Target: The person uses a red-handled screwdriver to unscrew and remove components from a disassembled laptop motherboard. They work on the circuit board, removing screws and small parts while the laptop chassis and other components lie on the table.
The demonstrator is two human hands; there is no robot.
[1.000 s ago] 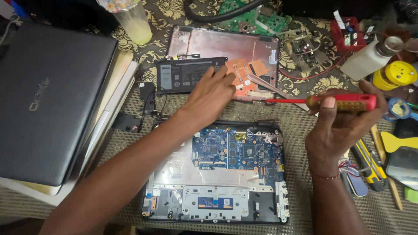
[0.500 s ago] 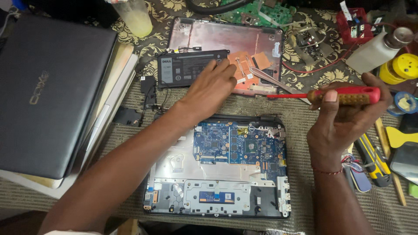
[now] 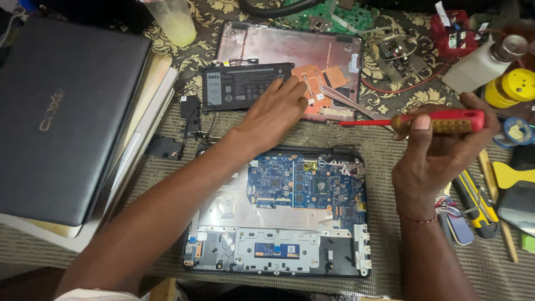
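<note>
An opened laptop base (image 3: pixel 278 253) lies in front of me with its blue circuit board (image 3: pixel 306 187) exposed. My left hand (image 3: pixel 273 111) reaches past it and rests, fingers down, on the removed bottom cover (image 3: pixel 278 44), touching the edge of a black battery pack (image 3: pixel 239 86) and a copper heat plate (image 3: pixel 320 83). My right hand (image 3: pixel 432 153) is raised at the right, closed around the red handle of a screwdriver (image 3: pixel 434 120) whose shaft points left.
A closed dark laptop (image 3: pixel 61 117) sits on a stack at the left. A green circuit board (image 3: pixel 329 14), a red parts box (image 3: pixel 457 30), a white bottle (image 3: pixel 482 64), a yellow reel (image 3: pixel 510 86) and several hand tools (image 3: pixel 473 203) crowd the back and right.
The left hand has stayed on the cover by the battery and copper plate. The right hand still holds the screwdriver level; the view has shifted slightly.
</note>
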